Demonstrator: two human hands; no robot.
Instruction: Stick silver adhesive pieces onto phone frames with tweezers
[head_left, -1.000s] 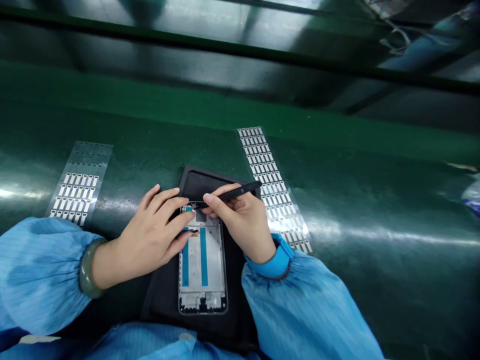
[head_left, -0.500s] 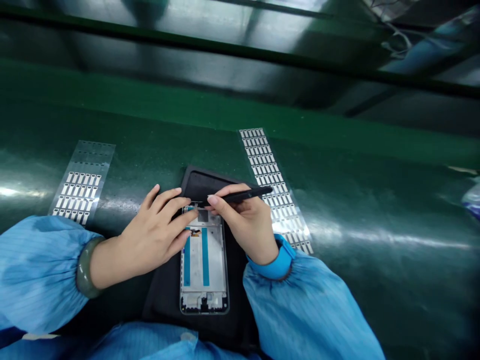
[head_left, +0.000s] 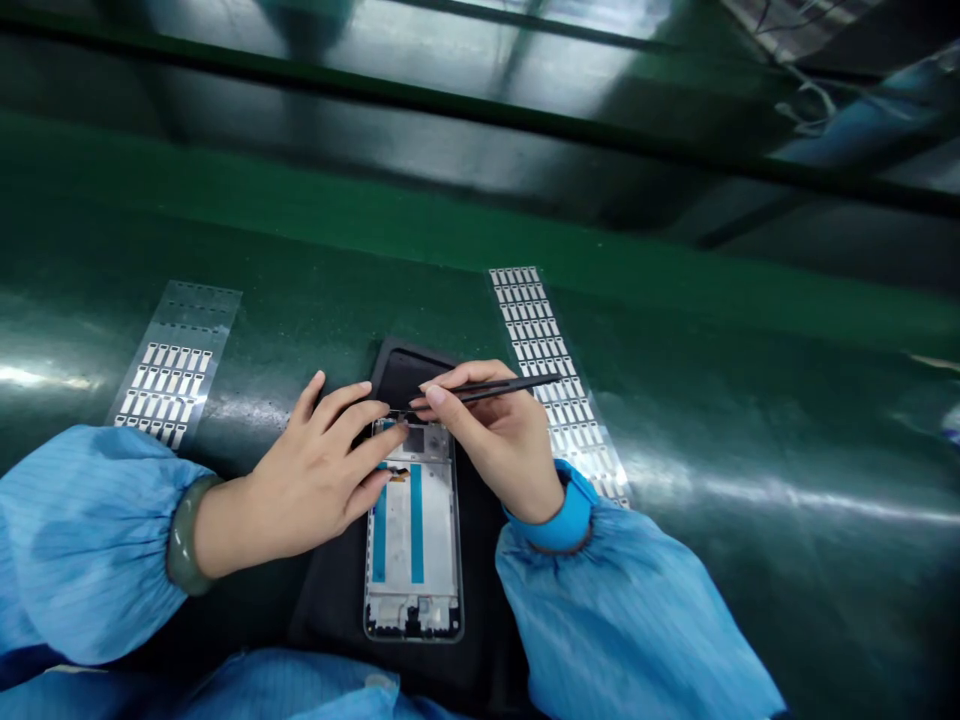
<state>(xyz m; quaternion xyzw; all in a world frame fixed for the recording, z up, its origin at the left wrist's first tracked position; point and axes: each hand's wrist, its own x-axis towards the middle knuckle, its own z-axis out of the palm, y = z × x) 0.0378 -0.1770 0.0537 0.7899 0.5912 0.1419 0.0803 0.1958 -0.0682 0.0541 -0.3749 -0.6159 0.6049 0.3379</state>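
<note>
A phone frame (head_left: 413, 545) with two blue strips lies face up on a black mat (head_left: 334, 590) in front of me. My left hand (head_left: 319, 475) rests on the frame's upper left edge, fingers spread and pressing down near its top. My right hand (head_left: 491, 440) grips black tweezers (head_left: 491, 388), whose tips point left at the top edge of the frame, close to my left fingertips. Both arms are in blue sleeves; a green bangle (head_left: 182, 535) sits on my left wrist.
A strip of small white labels (head_left: 551, 375) lies right of the mat, partly under my right wrist. Another label sheet (head_left: 174, 365) lies to the left. The surface is a shiny green belt (head_left: 750, 400) with a dark rail (head_left: 450, 100) behind it.
The view has shifted slightly, so everything sits a little lower and to the right. The tweezers have tilted flatter; both hands stay at the top of the frame.
</note>
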